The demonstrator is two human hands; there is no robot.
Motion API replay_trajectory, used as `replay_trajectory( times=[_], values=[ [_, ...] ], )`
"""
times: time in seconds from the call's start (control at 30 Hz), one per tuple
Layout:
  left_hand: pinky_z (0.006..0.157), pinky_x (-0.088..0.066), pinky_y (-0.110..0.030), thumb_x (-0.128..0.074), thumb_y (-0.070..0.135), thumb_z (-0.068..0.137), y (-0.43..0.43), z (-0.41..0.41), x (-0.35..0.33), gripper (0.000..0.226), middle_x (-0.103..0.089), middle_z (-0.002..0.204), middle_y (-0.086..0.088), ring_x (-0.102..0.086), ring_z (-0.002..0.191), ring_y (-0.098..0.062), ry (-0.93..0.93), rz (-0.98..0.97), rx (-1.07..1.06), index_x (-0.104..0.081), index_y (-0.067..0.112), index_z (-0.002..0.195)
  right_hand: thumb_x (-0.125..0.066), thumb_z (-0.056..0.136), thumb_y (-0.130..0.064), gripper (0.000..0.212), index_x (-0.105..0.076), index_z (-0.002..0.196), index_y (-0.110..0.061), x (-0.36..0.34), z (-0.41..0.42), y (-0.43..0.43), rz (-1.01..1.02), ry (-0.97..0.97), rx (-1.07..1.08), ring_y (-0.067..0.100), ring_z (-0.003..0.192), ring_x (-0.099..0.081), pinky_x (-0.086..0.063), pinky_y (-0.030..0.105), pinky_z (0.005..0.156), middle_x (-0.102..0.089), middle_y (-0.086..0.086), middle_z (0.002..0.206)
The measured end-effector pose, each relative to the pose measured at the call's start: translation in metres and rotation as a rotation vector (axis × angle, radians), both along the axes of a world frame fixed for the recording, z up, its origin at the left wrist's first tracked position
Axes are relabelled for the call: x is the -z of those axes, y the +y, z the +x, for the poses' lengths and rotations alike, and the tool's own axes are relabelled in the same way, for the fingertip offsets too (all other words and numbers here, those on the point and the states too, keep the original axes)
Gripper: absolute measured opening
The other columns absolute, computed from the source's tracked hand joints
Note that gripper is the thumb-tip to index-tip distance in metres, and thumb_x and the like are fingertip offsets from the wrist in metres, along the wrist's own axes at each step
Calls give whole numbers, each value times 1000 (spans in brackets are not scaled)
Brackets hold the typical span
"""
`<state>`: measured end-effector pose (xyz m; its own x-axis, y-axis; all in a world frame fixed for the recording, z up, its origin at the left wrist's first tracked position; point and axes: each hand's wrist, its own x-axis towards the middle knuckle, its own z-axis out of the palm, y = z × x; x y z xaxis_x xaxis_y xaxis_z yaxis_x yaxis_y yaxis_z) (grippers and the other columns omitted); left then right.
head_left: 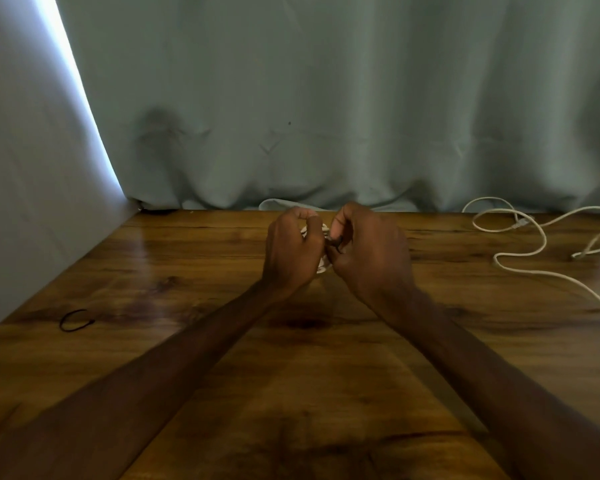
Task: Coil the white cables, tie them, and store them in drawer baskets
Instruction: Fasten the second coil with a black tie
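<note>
While the left hand [291, 249] is curling tight round the coiled white cable [322, 267] at twelve o'clock, the right hand [369, 252] is pinching a dark tie [336, 242] against it, probably needing snug wraps, with the loose cable [520, 268] lying at two o'clock.

One view only: head-worn, wide-angle. It looks forward and down along the wooden surface [187, 271], facing the green curtain [326, 98] at the far edge, with the wall [21, 168] at frame left. Close range: the forearms enter from the bottom corners, and the left grip [291, 251] and right grip [371, 258] meet mid-frame. Straight lines bow towards the frame edges.
</note>
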<state>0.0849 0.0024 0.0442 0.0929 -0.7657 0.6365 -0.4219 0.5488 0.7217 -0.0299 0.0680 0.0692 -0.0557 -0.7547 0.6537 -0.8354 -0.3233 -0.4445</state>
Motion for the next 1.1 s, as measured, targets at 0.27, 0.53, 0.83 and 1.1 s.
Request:
replay_trajectory(
  times=[0.27,0.53,0.83,1.1],
  values=[
    [58,-48,-39,-49,26,91,-1,-3,7,43,-65,61,-15,-61,58,-20,1,147,15,-64,-1,63,-71,83,-14,10,-64,87,-20,9,5,-6,46,100,70,19,75,-66,-52,34,64,-70,-3,81],
    [44,-27,-19,-50,16,99,-2,-2,4,47,-43,51,2,-36,47,-6,-16,180,-21,-42,14,53,-71,89,-19,7,-77,92,-18,6,9,0,160,205,34,19,70,-61,-38,28,58,-73,1,83],
    [50,-28,-29,-48,17,100,-7,7,-3,50,-43,53,1,-39,51,-10,27,297,-73,-41,14,51,-69,89,-8,29,-70,114,-23,8,7,0,201,375,-27,22,100,-55,-48,36,74,-55,3,111],
    [58,-30,-36,-46,15,100,-3,5,-5,45,-45,58,-2,-41,57,-15,-5,282,-75,-39,14,55,-72,89,-14,19,-80,94,-30,5,-12,-12,233,255,-235,-1,68,-50,-31,16,58,-52,-21,74]
  ],
)
